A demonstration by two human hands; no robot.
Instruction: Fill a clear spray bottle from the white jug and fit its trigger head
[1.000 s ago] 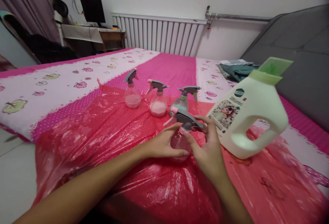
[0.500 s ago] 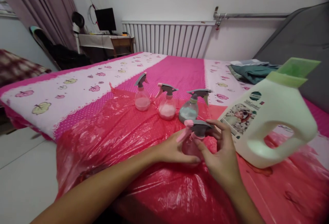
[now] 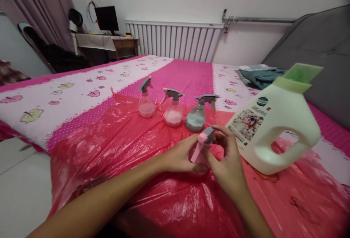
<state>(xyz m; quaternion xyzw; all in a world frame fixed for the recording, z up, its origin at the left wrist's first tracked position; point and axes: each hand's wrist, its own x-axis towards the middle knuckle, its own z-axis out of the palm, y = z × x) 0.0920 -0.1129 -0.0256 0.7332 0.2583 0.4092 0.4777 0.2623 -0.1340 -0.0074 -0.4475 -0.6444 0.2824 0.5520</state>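
Note:
A small spray bottle [image 3: 202, 146] with a pink and grey trigger head stands between my hands, its nozzle pointing toward me. My left hand [image 3: 182, 156] is wrapped round the bottle's body, which is mostly hidden. The fingers of my right hand [image 3: 225, 161] are closed about the neck and the grey spray head. Just beyond are three more spray bottles: one with pink liquid [image 3: 147, 109], one with whitish-pink contents [image 3: 173, 116] and one with bluish contents [image 3: 195, 120]. To the right leans a large pale-green detergent jug [image 3: 276, 128] with a green cap.
Red plastic sheeting [image 3: 109, 147] covers the near part of the bed [image 3: 188, 70], which has a pink patterned cover. Folded clothes [image 3: 261, 74] lie by the grey headboard [image 3: 322, 59]. A radiator [image 3: 175, 41] and a desk with a monitor [image 3: 106, 18] are at the back.
The held bottle's spray head has turned, its nozzle swinging from the left to face me. My right hand has shifted with it. The whole view has moved slightly.

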